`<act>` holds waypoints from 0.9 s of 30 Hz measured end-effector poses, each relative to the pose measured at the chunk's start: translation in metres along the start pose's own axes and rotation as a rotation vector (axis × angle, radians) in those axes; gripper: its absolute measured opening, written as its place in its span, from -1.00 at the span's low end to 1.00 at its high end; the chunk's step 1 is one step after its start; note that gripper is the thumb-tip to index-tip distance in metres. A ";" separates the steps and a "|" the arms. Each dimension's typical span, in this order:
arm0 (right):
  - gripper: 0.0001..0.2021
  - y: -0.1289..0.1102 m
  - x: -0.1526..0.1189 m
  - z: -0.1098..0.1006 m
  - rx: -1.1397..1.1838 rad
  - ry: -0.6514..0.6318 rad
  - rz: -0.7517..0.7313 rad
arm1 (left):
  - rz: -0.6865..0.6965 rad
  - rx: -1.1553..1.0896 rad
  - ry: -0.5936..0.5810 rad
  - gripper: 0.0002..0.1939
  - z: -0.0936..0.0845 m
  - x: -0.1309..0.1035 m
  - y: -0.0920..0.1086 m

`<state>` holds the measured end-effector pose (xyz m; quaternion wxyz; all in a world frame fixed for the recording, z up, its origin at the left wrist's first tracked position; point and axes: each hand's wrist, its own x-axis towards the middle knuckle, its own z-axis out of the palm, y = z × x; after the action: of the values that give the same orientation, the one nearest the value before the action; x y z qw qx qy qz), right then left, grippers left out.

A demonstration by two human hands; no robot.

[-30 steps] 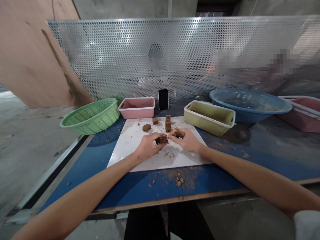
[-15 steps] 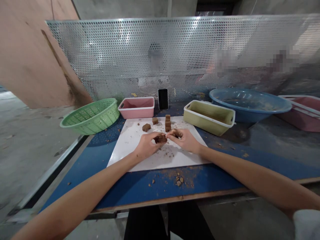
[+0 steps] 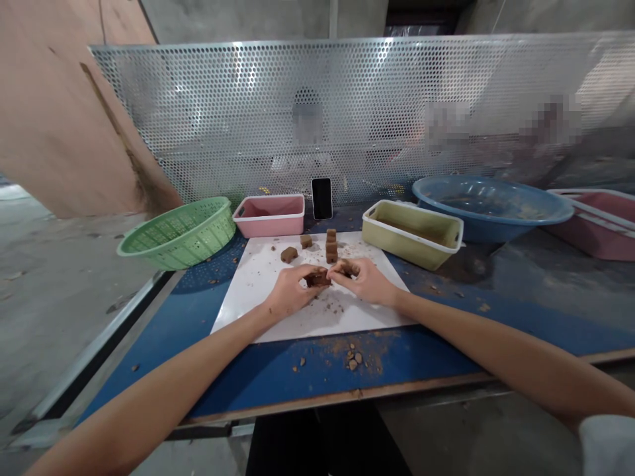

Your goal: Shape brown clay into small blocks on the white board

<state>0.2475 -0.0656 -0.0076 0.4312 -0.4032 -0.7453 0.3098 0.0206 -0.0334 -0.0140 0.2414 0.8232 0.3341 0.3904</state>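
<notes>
My left hand grips a brown lump of clay between thumb and fingers, low over a white board. Against the lump's right side, my right hand is closed, thumb and fingertips pinched together; whether a bit of clay is between them I cannot make out. Just beyond the hands stands a small upright brown clay piece with a notched outline. Two more shaped clay pieces rest to its left, a wider one and a smaller one. Crumbs lie scattered over the board.
Behind the board are a pink basket, a propped phone and an olive-green basket. A green colander stands left, a blue basin right. Small stones lie near the table's front edge. A perforated metal screen rises behind.
Both hands stay around the clay lump, with only slight finger movement. The whole view has shifted a little; the pieces on the board have not moved.
</notes>
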 end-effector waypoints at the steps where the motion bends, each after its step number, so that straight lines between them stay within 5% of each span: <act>1: -0.71 0.000 0.000 0.000 -0.009 0.046 -0.006 | -0.010 0.006 0.004 -0.77 0.000 0.000 0.000; 3: -0.70 0.001 -0.001 -0.004 -0.066 0.095 -0.068 | -0.038 -0.001 0.009 -0.74 0.000 0.000 0.000; 8: -0.62 0.003 -0.001 -0.016 -0.477 -0.096 -0.497 | -0.061 -0.075 0.013 -0.75 -0.001 0.001 0.003; 14: -0.64 0.006 0.002 -0.014 -0.721 -0.141 -0.786 | -0.072 -0.060 0.017 -0.75 -0.001 0.000 0.003; 27: -0.73 0.004 0.002 -0.010 -0.797 -0.075 -0.862 | -0.051 -0.048 0.013 -0.75 -0.001 0.000 0.003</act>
<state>0.2573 -0.0605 -0.0057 0.3067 -0.1834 -0.9158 -0.1835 0.0212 -0.0353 -0.0119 0.2688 0.8059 0.3469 0.3975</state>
